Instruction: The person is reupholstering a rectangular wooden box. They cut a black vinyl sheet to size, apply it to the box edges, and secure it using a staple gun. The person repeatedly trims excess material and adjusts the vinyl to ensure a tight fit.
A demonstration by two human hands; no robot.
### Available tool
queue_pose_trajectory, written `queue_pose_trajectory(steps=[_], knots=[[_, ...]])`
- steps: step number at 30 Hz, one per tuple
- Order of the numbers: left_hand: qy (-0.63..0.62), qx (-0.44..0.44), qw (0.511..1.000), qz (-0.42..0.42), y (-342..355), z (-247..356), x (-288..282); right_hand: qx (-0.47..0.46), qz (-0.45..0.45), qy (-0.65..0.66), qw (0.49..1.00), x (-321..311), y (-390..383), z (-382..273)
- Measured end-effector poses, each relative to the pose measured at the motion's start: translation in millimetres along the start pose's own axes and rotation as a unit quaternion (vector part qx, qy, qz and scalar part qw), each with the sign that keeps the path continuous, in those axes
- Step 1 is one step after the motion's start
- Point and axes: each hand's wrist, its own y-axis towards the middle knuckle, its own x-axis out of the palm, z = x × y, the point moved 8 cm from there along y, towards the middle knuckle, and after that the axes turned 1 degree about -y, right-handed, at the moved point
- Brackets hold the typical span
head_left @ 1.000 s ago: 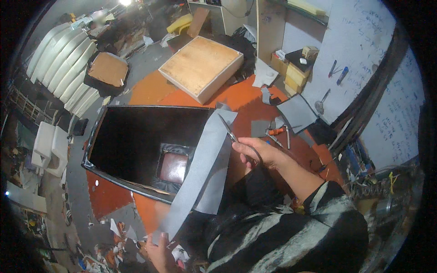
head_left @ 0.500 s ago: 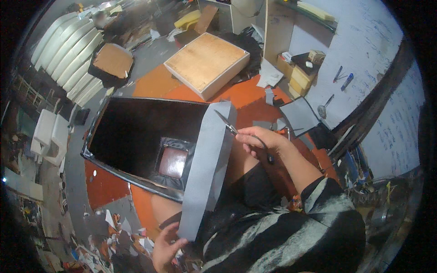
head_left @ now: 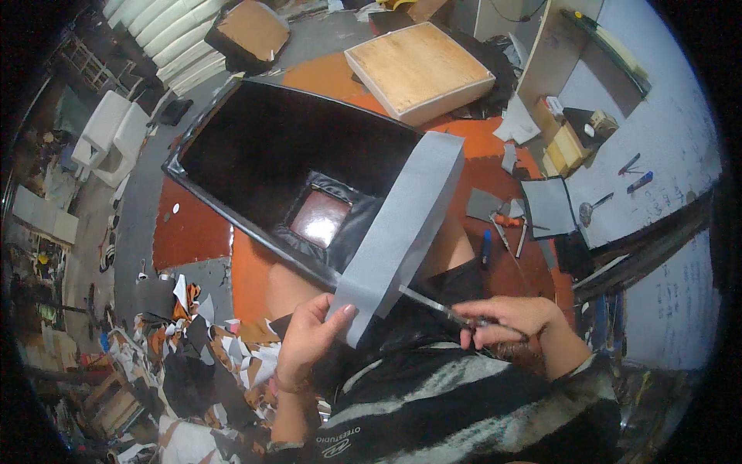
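Observation:
My right hand (head_left: 506, 319) grips a pair of scissors (head_left: 430, 301) by the handles. The blade tips reach the right edge of a grey strip of material (head_left: 402, 205); whether they touch it, I cannot tell. My left hand (head_left: 311, 334) pinches the strip's near end between thumb and fingers. The strip lies folded lengthwise over the right side of a large, hollow black covered frame (head_left: 255, 240), which leans across my legs. Inside the frame is a rectangular opening (head_left: 321, 220) with black material round it.
A pale padded square board (head_left: 421, 66) lies beyond the frame. Scraps (head_left: 212, 348) are heaped at the near left. To the right lie a blue pen (head_left: 486, 249), an orange-handled tool (head_left: 508, 222) and a grey-faced panel (head_left: 550, 207). White curved pieces (head_left: 166, 39) stand far left.
The scissors have come down from the strip's far end to its near right edge. My left hand has risen onto the strip's near end. The view has also shifted.

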Motion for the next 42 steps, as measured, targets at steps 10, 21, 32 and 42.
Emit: queue_pose_trajectory(steps=[10, 21, 32, 42], knots=[[-0.014, -0.022, 0.999, 0.031, -7.7, 21.8, 3.2, -0.019, 0.004, -0.119, 0.993, 23.4, 44.8, -39.8], [-0.024, -0.026, 0.998, 0.045, -15.8, 22.5, 2.4, -0.026, 0.079, -0.079, 0.993, 27.8, 63.7, -47.3], [0.093, -0.091, 0.991, 0.009, -16.2, 13.6, -6.5, -0.054, 0.106, -0.028, 0.993, 23.2, 69.8, -40.2], [0.457, 0.371, 0.789, 0.174, -23.1, 110.0, 51.8, 0.064, 0.592, 0.11, 0.796, -129.3, -19.7, 141.2]])
